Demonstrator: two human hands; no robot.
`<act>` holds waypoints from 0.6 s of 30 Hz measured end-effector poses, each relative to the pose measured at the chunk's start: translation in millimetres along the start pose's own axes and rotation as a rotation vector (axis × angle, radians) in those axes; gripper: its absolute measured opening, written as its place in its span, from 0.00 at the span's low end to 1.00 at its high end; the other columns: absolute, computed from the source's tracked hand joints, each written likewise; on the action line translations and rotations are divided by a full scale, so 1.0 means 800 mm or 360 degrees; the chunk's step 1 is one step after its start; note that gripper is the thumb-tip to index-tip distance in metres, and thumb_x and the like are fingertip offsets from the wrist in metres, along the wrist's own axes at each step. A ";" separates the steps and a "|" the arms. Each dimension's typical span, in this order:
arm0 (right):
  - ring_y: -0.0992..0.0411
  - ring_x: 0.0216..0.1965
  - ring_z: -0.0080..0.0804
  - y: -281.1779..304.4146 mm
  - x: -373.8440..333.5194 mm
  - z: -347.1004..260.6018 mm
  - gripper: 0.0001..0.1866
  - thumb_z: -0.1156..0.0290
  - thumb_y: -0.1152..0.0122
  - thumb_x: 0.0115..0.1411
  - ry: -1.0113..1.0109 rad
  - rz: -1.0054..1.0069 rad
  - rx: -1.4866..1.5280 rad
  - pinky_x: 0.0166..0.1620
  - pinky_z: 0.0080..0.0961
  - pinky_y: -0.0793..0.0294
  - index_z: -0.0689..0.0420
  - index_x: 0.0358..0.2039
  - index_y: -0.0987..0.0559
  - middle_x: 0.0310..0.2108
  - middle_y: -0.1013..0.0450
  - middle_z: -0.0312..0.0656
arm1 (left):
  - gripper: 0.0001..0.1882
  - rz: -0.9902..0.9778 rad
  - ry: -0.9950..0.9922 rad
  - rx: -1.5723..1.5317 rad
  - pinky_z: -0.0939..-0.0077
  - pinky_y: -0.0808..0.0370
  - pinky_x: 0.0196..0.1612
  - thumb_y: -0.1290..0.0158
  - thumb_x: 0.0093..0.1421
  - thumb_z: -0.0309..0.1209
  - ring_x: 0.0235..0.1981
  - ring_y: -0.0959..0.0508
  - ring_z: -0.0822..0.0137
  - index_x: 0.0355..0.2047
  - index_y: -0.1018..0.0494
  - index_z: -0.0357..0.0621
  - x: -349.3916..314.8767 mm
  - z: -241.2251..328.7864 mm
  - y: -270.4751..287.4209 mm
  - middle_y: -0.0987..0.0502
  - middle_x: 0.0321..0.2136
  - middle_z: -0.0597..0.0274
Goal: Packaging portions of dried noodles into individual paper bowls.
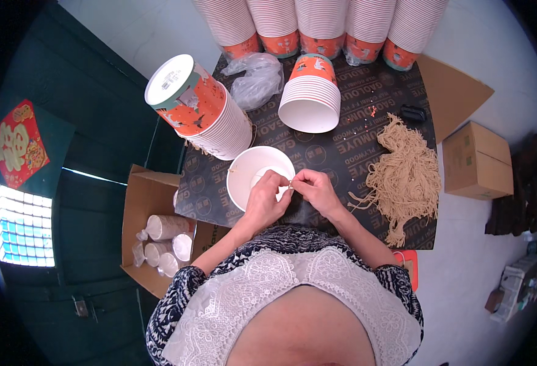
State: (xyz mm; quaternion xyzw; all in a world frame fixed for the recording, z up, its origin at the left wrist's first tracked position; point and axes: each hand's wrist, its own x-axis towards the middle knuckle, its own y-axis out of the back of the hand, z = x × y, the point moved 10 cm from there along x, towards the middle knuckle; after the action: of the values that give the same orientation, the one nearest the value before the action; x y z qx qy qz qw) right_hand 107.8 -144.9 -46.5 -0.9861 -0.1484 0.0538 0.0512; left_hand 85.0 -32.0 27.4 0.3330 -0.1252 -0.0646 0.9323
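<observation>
A white paper bucket [239, 186] stands open side up near the table's front edge. My left hand [266, 200] reaches over its right rim, fingertips pinched. My right hand [318, 190] meets it from the right, thumb and forefinger pressed together. Between the fingertips is something small and pale, too fine to name. A short tan bit of cord [232, 171] shows at the bucket's left rim. To the right lies a loose heap of tan cords [406, 180].
Nested orange-patterned buckets stand upside down at left [198, 110]; another nested stack [310, 91] lies behind. Tall bucket stacks [322, 30] line the back, beside a clear plastic bag [256, 79]. Small orange beads [373, 111] lie scattered. A cardboard box [135, 226] stands left of the table.
</observation>
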 end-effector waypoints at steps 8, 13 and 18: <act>0.32 0.26 0.15 -0.003 0.001 -0.005 0.06 0.74 0.41 0.56 0.0085 -0.0021 -0.0054 0.29 0.18 0.32 0.64 0.28 0.22 0.23 0.26 0.34 | 0.05 -0.0001 -0.0055 0.0067 0.63 0.28 0.28 0.43 0.52 0.23 0.25 0.24 0.52 0.26 0.29 0.35 0.000 -0.005 -0.007 0.27 0.26 0.51; 0.29 0.28 0.27 0.006 0.004 -0.027 0.05 0.74 0.42 0.56 0.0322 0.0027 -0.0347 0.32 0.25 0.30 0.63 0.29 0.24 0.26 0.27 0.41 | 0.04 -0.0021 -0.0003 0.0036 0.65 0.29 0.28 0.44 0.52 0.21 0.25 0.25 0.54 0.25 0.29 0.35 -0.001 -0.004 -0.005 0.27 0.25 0.52; 0.29 0.31 0.43 0.016 0.007 -0.041 0.06 0.74 0.45 0.58 0.0560 0.0165 -0.0554 0.35 0.32 0.30 0.63 0.29 0.28 0.28 0.31 0.48 | 0.04 -0.0077 -0.0027 -0.0019 0.68 0.30 0.27 0.45 0.52 0.20 0.24 0.25 0.57 0.25 0.29 0.35 -0.007 0.000 -0.007 0.28 0.25 0.53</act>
State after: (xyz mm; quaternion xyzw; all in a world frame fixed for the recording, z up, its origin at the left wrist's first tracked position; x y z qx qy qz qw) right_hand 121.0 -157.8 -16.3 -0.9806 -0.0934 -0.1425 -0.0971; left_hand 79.6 -34.8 22.7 0.3300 -0.1246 -0.0907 0.9313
